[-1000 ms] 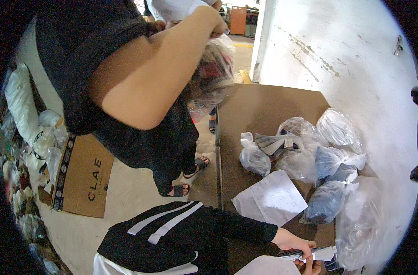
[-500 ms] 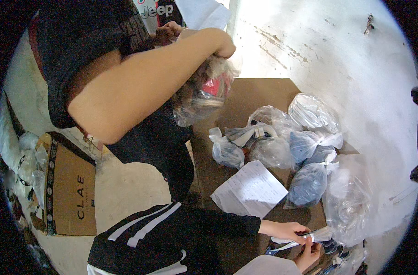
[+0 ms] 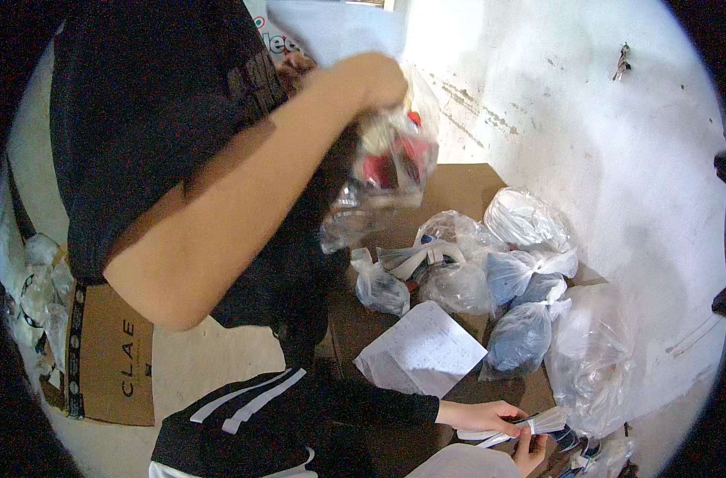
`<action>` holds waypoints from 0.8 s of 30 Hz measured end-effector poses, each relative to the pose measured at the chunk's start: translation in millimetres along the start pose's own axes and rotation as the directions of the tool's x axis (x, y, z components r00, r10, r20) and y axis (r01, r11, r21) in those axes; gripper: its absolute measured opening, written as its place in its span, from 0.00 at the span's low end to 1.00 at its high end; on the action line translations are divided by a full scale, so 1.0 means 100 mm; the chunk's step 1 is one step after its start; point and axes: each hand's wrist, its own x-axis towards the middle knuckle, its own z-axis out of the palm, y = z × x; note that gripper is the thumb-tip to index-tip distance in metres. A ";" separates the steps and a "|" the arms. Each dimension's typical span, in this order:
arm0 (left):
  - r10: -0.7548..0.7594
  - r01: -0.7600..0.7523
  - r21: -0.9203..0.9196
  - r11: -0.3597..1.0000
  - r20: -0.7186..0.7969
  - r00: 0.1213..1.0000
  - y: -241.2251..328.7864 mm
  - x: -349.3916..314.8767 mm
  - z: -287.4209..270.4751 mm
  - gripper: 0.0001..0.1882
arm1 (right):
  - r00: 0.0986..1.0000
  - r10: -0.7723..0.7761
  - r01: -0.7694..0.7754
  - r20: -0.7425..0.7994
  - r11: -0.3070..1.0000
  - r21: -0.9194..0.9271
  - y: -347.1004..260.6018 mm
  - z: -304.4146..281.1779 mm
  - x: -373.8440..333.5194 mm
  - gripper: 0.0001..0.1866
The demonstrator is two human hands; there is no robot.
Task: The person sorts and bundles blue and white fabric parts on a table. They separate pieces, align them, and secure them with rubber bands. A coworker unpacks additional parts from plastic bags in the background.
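At the lower right, my left hand [image 3: 486, 416] reaches in from a black sleeve and pinches a bundle of thin pale strips [image 3: 547, 420] with a white band round it. Just below, my right hand [image 3: 530, 456] has its fingers against the same bundle. Dark blue pieces [image 3: 566, 437] show beside the strips. Part of the right hand is hidden by a white rounded shape [image 3: 466, 464] at the lower edge. A sheet of paper with writing [image 3: 421, 349] lies on the brown surface beyond my left hand.
Several tied clear bags [image 3: 456, 288] and bags with blue contents [image 3: 518, 342] lie ahead on brown cardboard [image 3: 466, 185]. A co-worker's bare arm [image 3: 243, 207] holds up a clear bag with red things [image 3: 395, 163]. A cardboard box [image 3: 112, 358] stands left; a white wall [image 3: 649, 199] rises right.
The co-worker's clear bag has swung to the right, and that person's elbow is lower. The view has shifted slightly. My hands stay on the bundle of strips.
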 end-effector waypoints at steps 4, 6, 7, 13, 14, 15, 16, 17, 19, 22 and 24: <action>-0.101 0.076 -0.207 0.975 -0.112 0.989 -0.09 0.01 -0.01 0.28 | 0.995 0.089 -0.067 -0.046 0.933 0.354 0.11 -0.07 0.01 0.14; -0.101 0.064 -0.362 0.930 -0.084 0.991 -0.14 0.04 -0.09 0.22 | 0.988 -0.154 0.137 0.003 0.889 0.436 0.22 -0.17 0.03 0.23; -0.108 0.080 -0.422 0.903 -0.042 0.993 -0.08 0.04 -0.13 0.19 | 0.988 -0.154 0.132 0.004 0.858 0.497 0.20 -0.19 0.02 0.23; -0.190 0.165 -0.454 0.875 -0.010 0.982 -0.15 0.08 0.01 0.20 | 0.996 -0.013 -0.036 0.088 0.845 0.533 1.08 -0.24 0.33 0.33; -0.221 0.206 -0.433 0.877 0.017 0.975 -0.14 0.05 0.01 0.21 | 0.999 0.005 -0.025 0.039 0.851 0.525 0.99 -0.06 0.28 0.33; -0.251 0.246 -0.411 0.878 0.044 0.967 -0.14 0.03 0.01 0.21 | 0.998 0.023 -0.050 0.057 0.846 0.531 0.85 0.03 0.22 0.33; -0.265 0.271 -0.322 0.907 0.062 0.962 -0.06 -0.01 0.01 0.22 | 0.995 0.040 -0.080 0.086 0.841 0.535 0.62 0.07 0.14 0.33; -0.255 0.282 -0.336 0.899 0.122 0.959 -0.04 -0.03 0.02 0.22 | 0.993 0.053 -0.104 0.110 0.837 0.537 0.46 0.03 0.09 0.33; -0.224 0.305 -0.361 0.882 0.250 0.942 -0.02 -0.04 0.03 0.21 | 0.971 0.029 -0.138 0.237 0.877 0.460 0.37 -0.11 0.13 0.34; -0.240 0.321 -0.330 0.888 0.263 0.935 -0.01 -0.04 0.01 0.20 | 0.958 -0.072 -0.080 0.277 0.862 0.500 -0.21 -0.05 -0.05 0.28; -0.255 0.333 -0.275 0.902 0.283 0.925 0.00 -0.05 0.00 0.19 | 0.942 -0.146 0.003 0.303 0.904 0.428 -0.30 -0.14 0.02 0.31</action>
